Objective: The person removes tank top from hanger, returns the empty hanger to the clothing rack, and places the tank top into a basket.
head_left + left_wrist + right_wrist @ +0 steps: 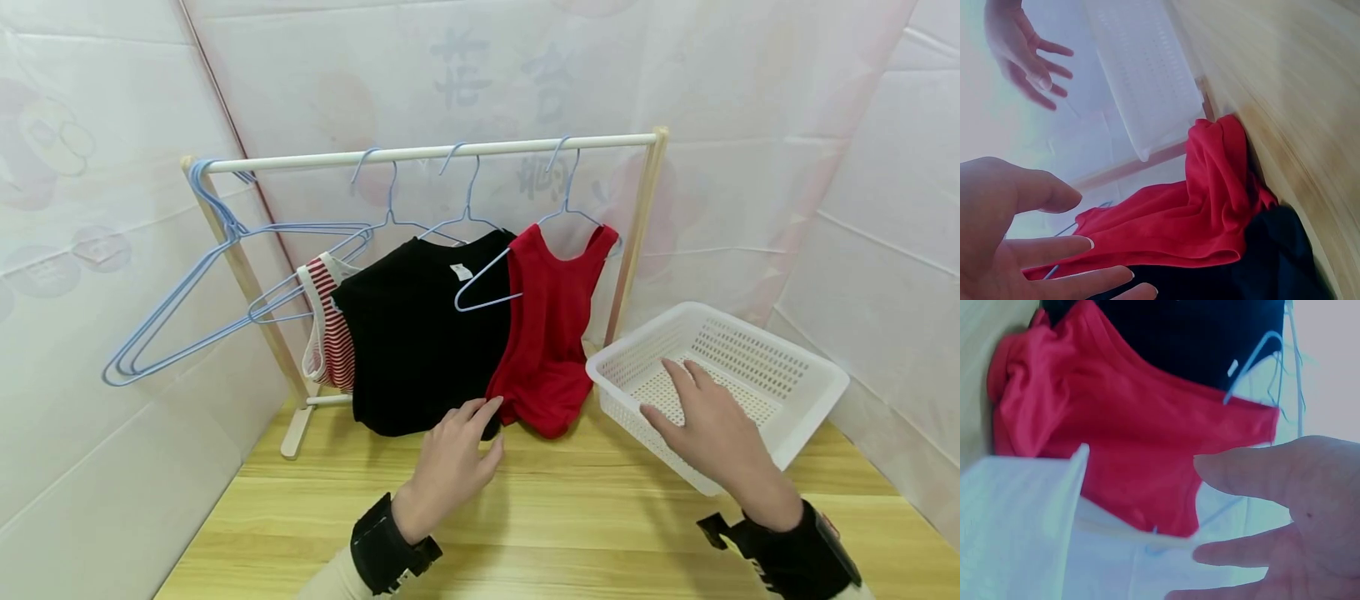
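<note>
On the wooden table (570, 508), a small clothes rack (427, 152) stands at the back. A black shirt (420, 333) and a red top (551, 333) hang from blue hangers, and their bottoms droop down to the table. The left hand (450, 467) is right at the bottom edge of the black shirt. Its fingers are straight and loose, and the fingertips (491, 406) look like they just touch the cloth. The shirt hangs long and straight up from there, above and behind that hand. The right hand (712, 425) is further from the shirt. It hovers flat and spread over a white basket (817, 392), holding nothing. The red top hangs between the two hands, just beside the basket.
</note>
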